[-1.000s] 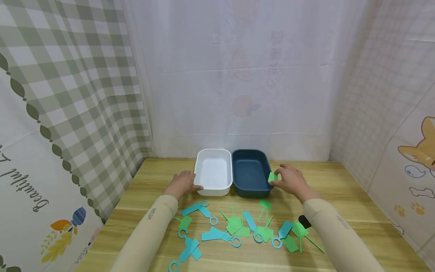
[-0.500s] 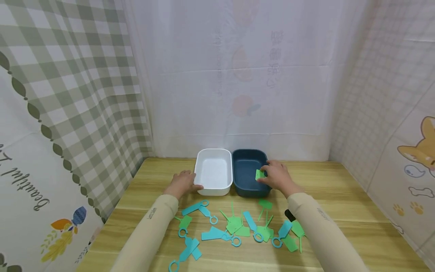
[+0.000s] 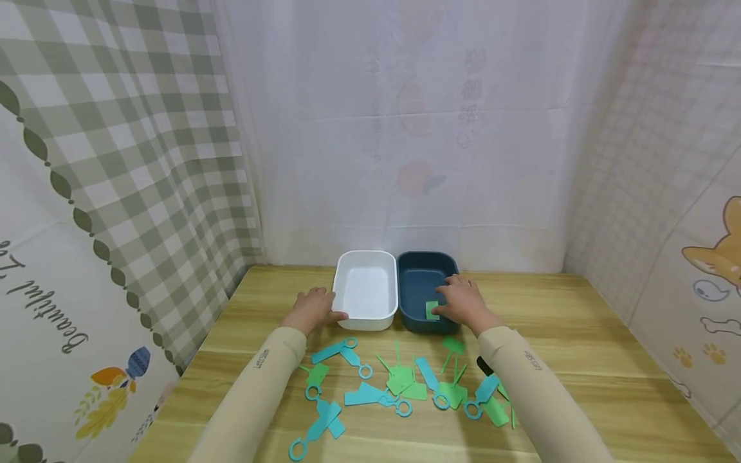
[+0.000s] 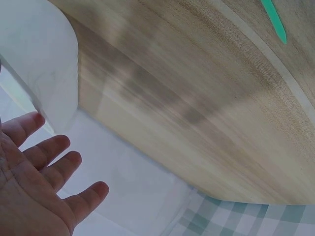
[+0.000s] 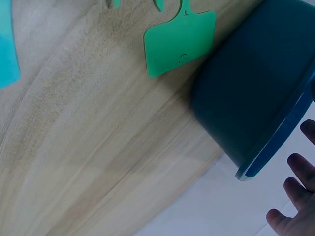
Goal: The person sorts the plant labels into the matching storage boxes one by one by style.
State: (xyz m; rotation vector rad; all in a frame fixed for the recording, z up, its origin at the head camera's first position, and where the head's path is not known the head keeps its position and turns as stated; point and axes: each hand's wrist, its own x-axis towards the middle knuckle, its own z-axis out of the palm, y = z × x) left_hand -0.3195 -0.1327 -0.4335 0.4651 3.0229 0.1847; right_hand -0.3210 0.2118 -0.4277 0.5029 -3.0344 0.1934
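Observation:
My right hand [image 3: 463, 302] is over the right side of the dark blue bin [image 3: 428, 326], fingers spread, also in the right wrist view. A green plant label [image 3: 432, 310] is inside that bin, just below the thumb and partly hidden by it. At the left side of the white bin [image 3: 365, 323] my left hand [image 3: 312, 310] rests with relaxed fingers, thumb by the front corner. The left wrist view shows these fingers [image 4: 54, 147] extended beside the white bin wall [image 4: 47, 64].
Several green plant labels [image 3: 399, 381] and blue ring tags [image 3: 321, 421] lie scattered, some overlapping, on the wooden table [image 3: 243, 341] in front of the bins. Beside the dark bin lies another green label [image 5: 179, 44]. Cloth curtains [image 3: 405, 161] enclose the back and sides.
My right hand has moved left from the dark blue bin's outer side to over it, and its fingers have let go of the green plant label, which dropped lower inside. The left hand stays put.

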